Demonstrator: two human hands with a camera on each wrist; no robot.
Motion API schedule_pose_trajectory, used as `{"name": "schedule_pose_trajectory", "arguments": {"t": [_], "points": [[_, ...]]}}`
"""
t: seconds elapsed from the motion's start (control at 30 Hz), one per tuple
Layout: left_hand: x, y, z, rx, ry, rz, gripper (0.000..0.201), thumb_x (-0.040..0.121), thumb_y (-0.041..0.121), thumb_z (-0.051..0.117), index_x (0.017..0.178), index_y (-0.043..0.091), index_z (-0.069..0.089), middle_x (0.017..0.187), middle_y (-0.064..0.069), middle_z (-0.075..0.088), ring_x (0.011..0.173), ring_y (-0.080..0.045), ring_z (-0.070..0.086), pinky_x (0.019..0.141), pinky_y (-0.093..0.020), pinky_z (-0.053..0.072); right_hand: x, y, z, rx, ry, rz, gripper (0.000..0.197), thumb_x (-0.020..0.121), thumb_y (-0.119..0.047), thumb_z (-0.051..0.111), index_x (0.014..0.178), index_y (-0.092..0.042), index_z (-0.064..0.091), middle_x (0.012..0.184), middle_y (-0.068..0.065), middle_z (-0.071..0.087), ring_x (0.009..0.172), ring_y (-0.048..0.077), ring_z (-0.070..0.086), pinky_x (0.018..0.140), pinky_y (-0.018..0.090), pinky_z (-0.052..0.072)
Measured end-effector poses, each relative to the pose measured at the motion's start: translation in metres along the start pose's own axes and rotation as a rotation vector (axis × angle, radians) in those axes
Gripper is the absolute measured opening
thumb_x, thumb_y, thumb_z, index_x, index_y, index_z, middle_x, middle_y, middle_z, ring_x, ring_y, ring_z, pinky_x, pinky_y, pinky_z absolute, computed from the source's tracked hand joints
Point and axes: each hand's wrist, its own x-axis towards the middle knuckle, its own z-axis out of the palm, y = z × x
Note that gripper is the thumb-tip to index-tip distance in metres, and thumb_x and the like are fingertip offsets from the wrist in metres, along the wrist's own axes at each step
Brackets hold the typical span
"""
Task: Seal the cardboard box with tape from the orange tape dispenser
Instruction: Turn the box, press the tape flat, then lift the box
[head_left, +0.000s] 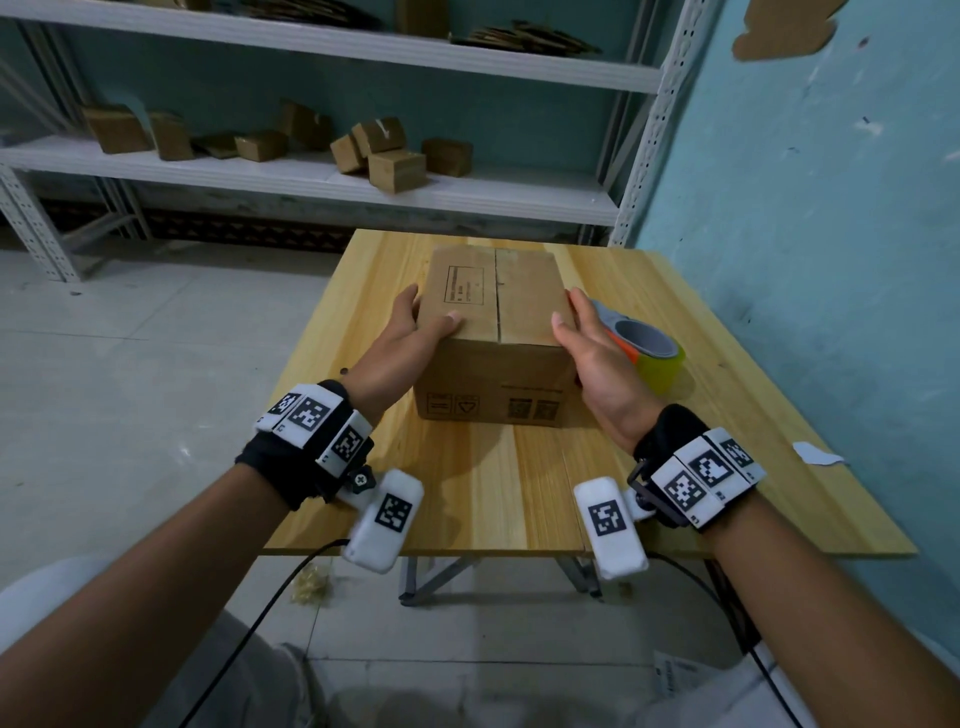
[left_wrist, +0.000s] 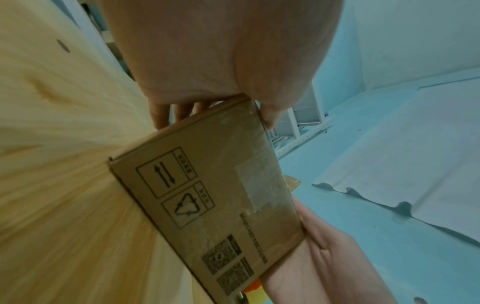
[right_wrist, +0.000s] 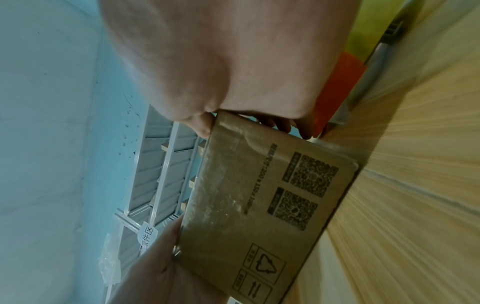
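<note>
A closed brown cardboard box stands on the wooden table, its top flaps meeting along a centre seam with no tape visible on it. My left hand grips the box's left side, thumb on the top. On the opposite side, my right hand holds it the same way. Both wrist views show the printed front face of the box between the two hands. The orange tape dispenser, with a yellowish roll, lies on the table just right of my right hand, partly hidden by it.
A blue wall runs close along the table's right side. A white paper scrap lies near the right edge. Behind the table, metal shelving holds several small cardboard boxes. Bare tabletop lies in front of the box.
</note>
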Motion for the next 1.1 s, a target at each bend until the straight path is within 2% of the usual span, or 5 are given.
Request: {"name": "schedule_pose_trajectory", "arguments": {"t": [0.3, 0.53, 0.6, 0.93, 1.1], "points": [[0.002, -0.007, 0.002, -0.107, 0.0, -0.029, 0.053, 0.099, 0.04, 0.041, 0.147, 0.026, 0.023, 0.138, 0.0, 0.045, 0.12, -0.019, 0.047, 0.107, -0.042, 0.038, 0.001, 0.009, 0.002, 0.043, 0.015, 0.004, 0.098, 0.071, -0.077, 0.055, 0.155, -0.041, 0.019, 0.162, -0.012, 0.025, 0.147, 0.011, 0.026, 0.121, 0.047, 0.023], [0.005, -0.016, 0.003, -0.195, 0.0, -0.079, 0.095, 0.074, 0.063, 0.055, 0.151, 0.03, 0.01, 0.145, -0.004, 0.041, 0.127, -0.025, 0.045, 0.11, -0.048, 0.035, 0.003, 0.014, 0.003, 0.139, -0.001, 0.031, 0.092, 0.076, -0.073, 0.061, 0.154, -0.043, 0.021, 0.156, -0.009, 0.039, 0.143, 0.014, 0.037, 0.119, 0.05, 0.027], [0.006, -0.018, 0.003, -0.207, -0.001, -0.08, 0.098, 0.071, 0.065, 0.055, 0.151, 0.031, 0.01, 0.145, -0.005, 0.04, 0.128, -0.025, 0.044, 0.11, -0.049, 0.035, 0.004, 0.016, 0.002, 0.172, -0.012, 0.025, 0.077, 0.087, -0.059, 0.055, 0.154, -0.04, 0.023, 0.151, -0.007, 0.047, 0.138, 0.014, 0.044, 0.117, 0.05, 0.031], [0.008, -0.022, 0.002, -0.235, -0.014, -0.079, 0.111, 0.06, 0.071, 0.061, 0.151, 0.032, 0.011, 0.146, -0.005, 0.04, 0.128, -0.025, 0.044, 0.111, -0.049, 0.033, 0.007, 0.023, 0.002, 0.228, -0.035, 0.038, 0.096, 0.073, -0.07, 0.067, 0.153, -0.042, 0.024, 0.153, -0.007, 0.044, 0.14, 0.016, 0.043, 0.117, 0.054, 0.029], [0.007, -0.023, 0.002, -0.247, -0.014, -0.091, 0.111, 0.059, 0.07, 0.061, 0.151, 0.032, 0.012, 0.146, -0.007, 0.04, 0.128, -0.026, 0.044, 0.111, -0.048, 0.033, 0.007, 0.024, 0.001, 0.213, -0.036, 0.02, 0.082, 0.082, -0.063, 0.059, 0.153, -0.04, 0.026, 0.149, -0.006, 0.049, 0.136, 0.016, 0.047, 0.115, 0.054, 0.033]]}}
